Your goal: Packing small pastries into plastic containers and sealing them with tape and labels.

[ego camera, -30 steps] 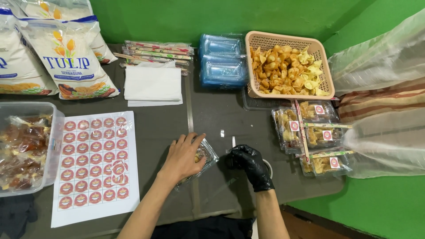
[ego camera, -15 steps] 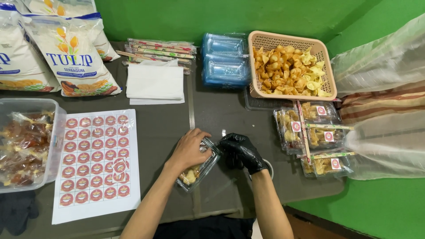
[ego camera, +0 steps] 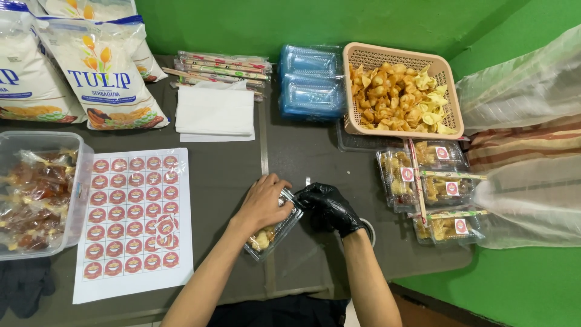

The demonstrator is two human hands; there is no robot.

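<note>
Hands pressing a clear snack box: left hand is clasping its top, gloved right hand is pinching its far corner; long axis is running diagonally toward the body.

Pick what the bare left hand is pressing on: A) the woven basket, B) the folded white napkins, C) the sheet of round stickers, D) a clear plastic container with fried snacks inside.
D: the left hand lies on top of the clear plastic container, with the gloved right hand at its edge.
</note>
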